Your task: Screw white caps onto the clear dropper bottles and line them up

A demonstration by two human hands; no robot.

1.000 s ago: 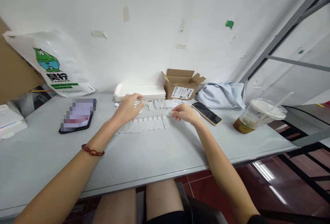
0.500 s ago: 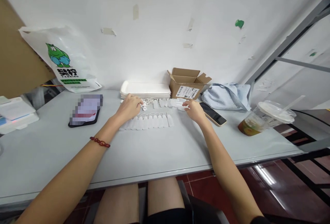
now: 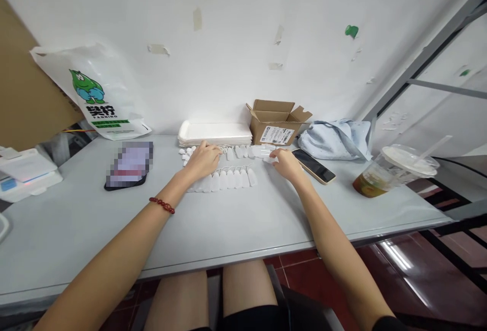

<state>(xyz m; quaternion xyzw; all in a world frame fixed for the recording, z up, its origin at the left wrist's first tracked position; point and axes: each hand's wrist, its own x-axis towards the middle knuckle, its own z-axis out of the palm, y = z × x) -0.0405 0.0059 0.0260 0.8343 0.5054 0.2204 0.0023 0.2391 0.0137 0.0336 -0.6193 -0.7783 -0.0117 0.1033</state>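
My left hand (image 3: 204,159) is over the back part of the table, its fingers curled together beside white loops or cords. What its fingertips hold, if anything, is too small to make out. Under and beside it lies a row of translucent white oval pieces with thin strings (image 3: 229,179). Small white pieces (image 3: 186,156) cluster to its left. My right hand (image 3: 286,162) rests near several clear plastic pieces (image 3: 264,151), thumb and fingers closed at their right end. Its grip is partly hidden. More translucent pieces (image 3: 239,152) lie between both hands.
Behind the hands stand a white stack of flat pieces (image 3: 216,134) and an open cardboard box (image 3: 276,125). A black phone (image 3: 315,167), a light blue cloth bag (image 3: 335,140) and a drink cup (image 3: 384,173) are to the right. Another phone (image 3: 131,163) and a white bag (image 3: 114,102) are left.
My left hand has moved right, away from the small white pieces, which now show to its left. My right hand stays nearly in place. The view has shifted slightly.
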